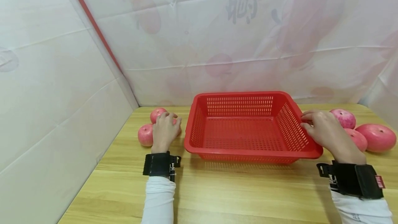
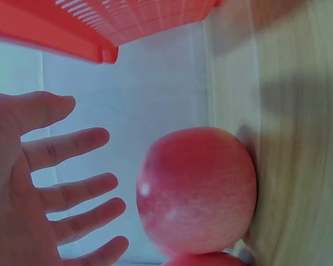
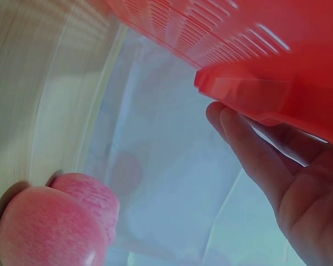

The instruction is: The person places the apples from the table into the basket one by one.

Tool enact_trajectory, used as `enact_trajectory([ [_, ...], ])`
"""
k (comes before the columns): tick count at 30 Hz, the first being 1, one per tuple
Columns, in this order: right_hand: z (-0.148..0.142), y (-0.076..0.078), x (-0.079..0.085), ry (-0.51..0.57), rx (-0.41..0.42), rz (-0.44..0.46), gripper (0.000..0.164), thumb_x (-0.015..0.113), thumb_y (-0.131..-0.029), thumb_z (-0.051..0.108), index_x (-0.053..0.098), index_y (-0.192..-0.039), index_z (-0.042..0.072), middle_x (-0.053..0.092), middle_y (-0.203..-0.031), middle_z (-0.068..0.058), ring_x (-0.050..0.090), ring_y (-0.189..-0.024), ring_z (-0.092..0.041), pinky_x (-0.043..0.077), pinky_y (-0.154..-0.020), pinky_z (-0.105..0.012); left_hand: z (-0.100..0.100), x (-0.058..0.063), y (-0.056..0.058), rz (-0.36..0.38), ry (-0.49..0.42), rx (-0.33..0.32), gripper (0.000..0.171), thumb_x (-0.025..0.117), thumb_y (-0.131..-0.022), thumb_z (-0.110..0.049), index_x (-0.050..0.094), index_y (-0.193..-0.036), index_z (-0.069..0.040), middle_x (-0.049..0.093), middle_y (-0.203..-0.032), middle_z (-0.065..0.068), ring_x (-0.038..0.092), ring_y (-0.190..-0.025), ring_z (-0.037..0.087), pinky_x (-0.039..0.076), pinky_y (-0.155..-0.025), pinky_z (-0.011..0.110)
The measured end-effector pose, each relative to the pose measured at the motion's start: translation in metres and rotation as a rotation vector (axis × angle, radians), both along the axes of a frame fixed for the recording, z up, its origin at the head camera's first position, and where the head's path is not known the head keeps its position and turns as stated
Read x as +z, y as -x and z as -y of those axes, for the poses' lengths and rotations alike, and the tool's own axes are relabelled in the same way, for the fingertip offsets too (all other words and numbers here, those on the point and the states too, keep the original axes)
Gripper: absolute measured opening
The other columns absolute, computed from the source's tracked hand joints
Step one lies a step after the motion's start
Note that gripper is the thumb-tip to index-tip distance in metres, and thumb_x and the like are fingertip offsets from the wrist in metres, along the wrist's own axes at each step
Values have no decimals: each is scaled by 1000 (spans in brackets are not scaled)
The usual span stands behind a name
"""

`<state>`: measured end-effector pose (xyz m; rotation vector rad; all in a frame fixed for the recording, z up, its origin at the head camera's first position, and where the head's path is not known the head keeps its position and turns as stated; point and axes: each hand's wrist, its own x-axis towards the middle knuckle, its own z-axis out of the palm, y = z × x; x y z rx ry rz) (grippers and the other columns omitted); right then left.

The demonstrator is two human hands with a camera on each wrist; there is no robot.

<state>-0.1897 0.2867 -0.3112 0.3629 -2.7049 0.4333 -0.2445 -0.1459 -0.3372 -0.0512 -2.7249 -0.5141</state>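
A red plastic basket (image 1: 248, 152) with slotted walls stands in the middle of the table, with nothing in it. My right hand (image 1: 324, 129) is at its right rim; in the right wrist view the fingers (image 3: 250, 147) extend along the outer edge of the rim, fingertips right at it. To the left of the basket, my left hand (image 1: 165, 130) hovers over three pinkish-red apples (image 1: 145, 135), its fingers spread. The left wrist view shows one apple (image 2: 197, 191) lying apart from the fingertips, with part of another apple (image 2: 205, 260) below it.
Three more apples (image 1: 377, 137) lie on the right side of the wooden table (image 1: 236, 193), beside my right hand. White printed sheeting (image 1: 186, 44) walls off the back and the sides. The basket's far rim is close to the back sheet.
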Motion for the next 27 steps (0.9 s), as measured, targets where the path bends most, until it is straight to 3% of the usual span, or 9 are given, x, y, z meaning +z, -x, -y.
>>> enact_trajectory([
  [11,0,0,-1,4,1,1,19,64,-76,-2,64,-91,-14,57,-97,-33,55,-86,-45,44,-71,-57,6,-6,0,130,-8,8,44,50,-90,-37,56,-120,-6,40,-131,21,35,-117,40,34,-88,60],
  [27,0,0,1,-2,7,-4,20,64,-76,-3,64,-92,-14,58,-98,-33,54,-87,-46,44,-72,-57,6,-12,2,167,-10,11,50,54,-89,-36,47,-128,-5,32,-135,22,26,-122,39,23,-96,60],
])
